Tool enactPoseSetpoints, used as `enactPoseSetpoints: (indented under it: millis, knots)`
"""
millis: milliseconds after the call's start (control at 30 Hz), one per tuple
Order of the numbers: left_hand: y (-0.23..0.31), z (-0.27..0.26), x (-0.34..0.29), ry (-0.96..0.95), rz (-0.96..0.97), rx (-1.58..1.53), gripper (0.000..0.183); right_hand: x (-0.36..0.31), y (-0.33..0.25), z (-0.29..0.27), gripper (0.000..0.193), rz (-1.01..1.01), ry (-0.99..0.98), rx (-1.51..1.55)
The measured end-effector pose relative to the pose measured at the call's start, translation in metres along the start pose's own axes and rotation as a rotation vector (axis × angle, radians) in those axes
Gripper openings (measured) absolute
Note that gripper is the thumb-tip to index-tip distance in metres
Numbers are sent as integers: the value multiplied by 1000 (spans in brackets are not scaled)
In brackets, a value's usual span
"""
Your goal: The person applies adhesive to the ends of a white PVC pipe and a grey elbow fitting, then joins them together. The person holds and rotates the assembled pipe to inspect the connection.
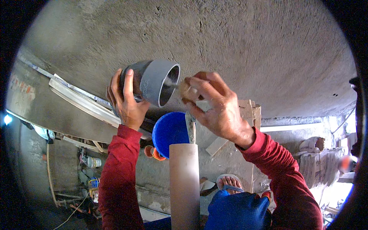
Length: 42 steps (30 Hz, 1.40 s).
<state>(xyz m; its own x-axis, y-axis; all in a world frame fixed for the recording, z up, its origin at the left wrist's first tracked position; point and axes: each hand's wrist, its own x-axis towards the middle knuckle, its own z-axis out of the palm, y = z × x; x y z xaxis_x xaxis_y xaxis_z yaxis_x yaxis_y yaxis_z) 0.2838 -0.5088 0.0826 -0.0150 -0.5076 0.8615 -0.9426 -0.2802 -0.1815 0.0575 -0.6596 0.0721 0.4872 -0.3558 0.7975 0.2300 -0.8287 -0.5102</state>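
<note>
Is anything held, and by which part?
The left hand grips a grey pipe fitting by its darker end; the right hand pinches something tan, too blurred to identify.

rough grey wall [260, 50], grey floor [153, 174]

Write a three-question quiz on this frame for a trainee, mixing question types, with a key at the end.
1. True or false: the left hand grips the grey pipe fitting.
2. Which colour is the bucket below the fitting in the picture? A) red B) blue C) white
3. Fill in the blank: the fitting's open end faces toward the ____ hand.

Key: 1. True. 2. B. 3. Right: the right hand is beside the opening.
</note>
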Motion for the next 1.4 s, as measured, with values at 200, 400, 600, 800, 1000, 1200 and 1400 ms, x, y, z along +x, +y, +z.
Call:
enactPoseSetpoints:
  millis: [200,400,600,800,1000,1200,1400]
  knots:
    - [-3,-3,-4,25,39,25,91,-3,-3,2,35,459,-101,736]
    - [-6,-8,-6,21,27,47,88,-4,9,7,37,643,-195,854]
    - [-7,-9,-3,-36,-3,72,96,-1,19,5,48,54,81,43]
    - [-3,-11,-3,-70,-19,55,104,-5,5,2,47,13,-33,64]
    - [-4,-12,-4,-83,-24,45,107,-10,4,4,38,583,-75,971]
    - [0,-18,-2,-203,-84,87,108,-3,28,6,43,330,-133,289]
    - [4,-24,6,-427,-234,-73,108,17,36,4,50,-87,75,-44]
